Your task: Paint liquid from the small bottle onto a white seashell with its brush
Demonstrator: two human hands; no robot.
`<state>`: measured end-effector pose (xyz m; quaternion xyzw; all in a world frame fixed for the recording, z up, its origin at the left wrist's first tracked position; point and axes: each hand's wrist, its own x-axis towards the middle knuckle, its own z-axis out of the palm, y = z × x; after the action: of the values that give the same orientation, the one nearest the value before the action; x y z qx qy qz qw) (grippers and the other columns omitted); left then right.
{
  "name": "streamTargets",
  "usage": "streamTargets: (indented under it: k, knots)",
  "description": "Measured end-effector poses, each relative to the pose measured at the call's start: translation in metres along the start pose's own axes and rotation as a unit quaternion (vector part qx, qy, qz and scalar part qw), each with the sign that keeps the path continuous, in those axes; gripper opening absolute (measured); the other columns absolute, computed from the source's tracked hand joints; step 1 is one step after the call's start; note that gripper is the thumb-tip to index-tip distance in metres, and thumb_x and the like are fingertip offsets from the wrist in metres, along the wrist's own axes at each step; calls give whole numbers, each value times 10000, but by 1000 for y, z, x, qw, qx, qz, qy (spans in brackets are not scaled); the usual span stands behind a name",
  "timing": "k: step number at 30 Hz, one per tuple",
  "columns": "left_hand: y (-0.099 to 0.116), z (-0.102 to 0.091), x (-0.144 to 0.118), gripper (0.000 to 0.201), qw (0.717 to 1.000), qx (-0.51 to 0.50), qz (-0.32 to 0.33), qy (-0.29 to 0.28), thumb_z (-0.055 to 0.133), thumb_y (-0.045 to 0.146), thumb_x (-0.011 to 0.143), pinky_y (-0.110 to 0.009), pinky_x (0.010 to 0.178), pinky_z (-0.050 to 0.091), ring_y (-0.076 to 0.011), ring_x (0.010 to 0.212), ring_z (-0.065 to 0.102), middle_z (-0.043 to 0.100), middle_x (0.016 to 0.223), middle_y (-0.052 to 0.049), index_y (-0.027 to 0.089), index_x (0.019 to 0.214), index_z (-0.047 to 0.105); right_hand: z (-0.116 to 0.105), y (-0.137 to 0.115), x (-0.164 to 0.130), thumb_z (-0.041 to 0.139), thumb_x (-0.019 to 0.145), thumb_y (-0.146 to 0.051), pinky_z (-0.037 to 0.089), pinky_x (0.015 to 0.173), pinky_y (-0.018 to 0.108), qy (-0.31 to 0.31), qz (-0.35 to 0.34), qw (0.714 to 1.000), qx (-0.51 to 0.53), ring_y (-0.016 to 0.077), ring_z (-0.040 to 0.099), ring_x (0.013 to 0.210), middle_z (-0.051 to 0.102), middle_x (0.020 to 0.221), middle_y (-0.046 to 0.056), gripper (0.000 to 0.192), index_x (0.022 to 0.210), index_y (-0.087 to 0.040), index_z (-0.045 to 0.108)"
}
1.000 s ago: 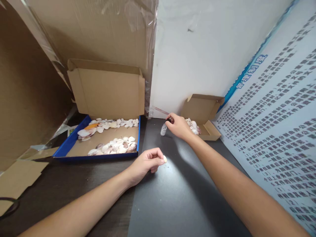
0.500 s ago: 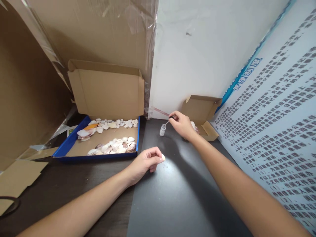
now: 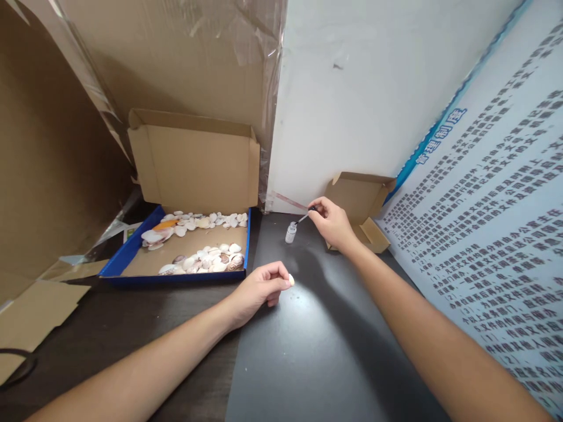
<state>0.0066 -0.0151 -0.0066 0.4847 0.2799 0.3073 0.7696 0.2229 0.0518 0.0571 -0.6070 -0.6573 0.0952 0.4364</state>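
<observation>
Hands (image 3: 261,288) (image 3: 331,223) pinch narrowly (shell (image 3: 291,280) left, applicator (image 3: 307,215) right)

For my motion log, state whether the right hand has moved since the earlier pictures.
Yes: the right hand has shifted rightward and slightly up from the standing bottle.
</observation>
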Motion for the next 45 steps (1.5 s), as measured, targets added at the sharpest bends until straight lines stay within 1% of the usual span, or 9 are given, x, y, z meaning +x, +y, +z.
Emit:
streamTargets:
  k: [15, 20, 23, 27, 31, 33, 37, 41, 45]
  knots:
    - [1, 1, 0, 218, 1000, 8, -4, 7, 737, 274, 733, -219, 488, 258, -49, 486, 303, 434, 620, 77, 181, 746, 540, 8, -8, -5, 623, 785, -325, 405, 650, 289, 10, -20, 1000, 16, 164, 524, 639, 564, 676, -22, 158, 880, -201, 646]
    - [2, 2, -1, 228, 1000, 4, -8, 15, 744, 272, 728, -219, 495, 256, -46, 489, 310, 442, 633, 73, 179, 737, 535, 0, -17, -9, 630, 801, -309, 410, 642, 288, 19, -33, 998, 53, 148, 513, 624, 528, 671, -36, 136, 883, -201, 624]
    - [4, 3, -2, 241, 1000, -20, -10, 11, 746, 266, 727, -217, 498, 253, -40, 485, 296, 452, 644, 72, 179, 739, 522, -13, -20, -25, 632, 823, -328, 420, 601, 282, 18, -28, 996, 85, 136, 504, 590, 518, 675, -39, 158, 921, -206, 609]
    - [8, 3, -2, 217, 999, -44, -20, 17, 724, 279, 742, -216, 497, 236, -50, 486, 250, 378, 592, 84, 180, 759, 533, -23, -14, -69, 567, 889, -385, 413, 490, 264, -3, 8, 991, 134, 133, 514, 511, 517, 635, -48, 205, 987, -206, 563]
    - [9, 3, -2, 179, 999, -46, -24, 14, 692, 287, 759, -218, 499, 237, -65, 491, 220, 284, 547, 96, 180, 774, 550, -15, -6, -113, 590, 896, -359, 387, 448, 244, -27, 110, 958, 262, 124, 521, 467, 557, 613, -57, 175, 983, -224, 521]
    - [8, 3, -2, 184, 999, -46, -22, 15, 693, 295, 765, -218, 497, 239, -67, 492, 223, 291, 547, 93, 181, 777, 549, -9, -6, -127, 598, 895, -346, 401, 468, 247, -51, 102, 950, 289, 128, 548, 490, 557, 614, -57, 160, 968, -226, 520]
    - [7, 3, -2, 207, 998, -60, -21, 30, 713, 293, 763, -214, 492, 236, -66, 495, 241, 322, 561, 85, 186, 785, 537, -2, -11, -137, 589, 890, -300, 416, 495, 252, -93, 69, 953, 279, 124, 545, 510, 543, 635, -54, 114, 951, -229, 526]
    - [8, 4, -2, 208, 997, -68, -23, 35, 721, 294, 770, -209, 490, 226, -62, 496, 219, 315, 559, 86, 180, 787, 548, -5, -9, -136, 627, 844, -276, 416, 513, 256, -77, 74, 970, 217, 122, 503, 511, 489, 613, -63, 122, 910, -225, 538]
    - [9, 4, -2, 213, 996, -72, -25, 44, 730, 301, 772, -207, 487, 219, -64, 498, 198, 292, 545, 91, 183, 781, 553, -7, -5, -137, 571, 894, -304, 413, 502, 253, -80, 87, 961, 250, 121, 504, 507, 507, 643, -57, 106, 955, -234, 519]
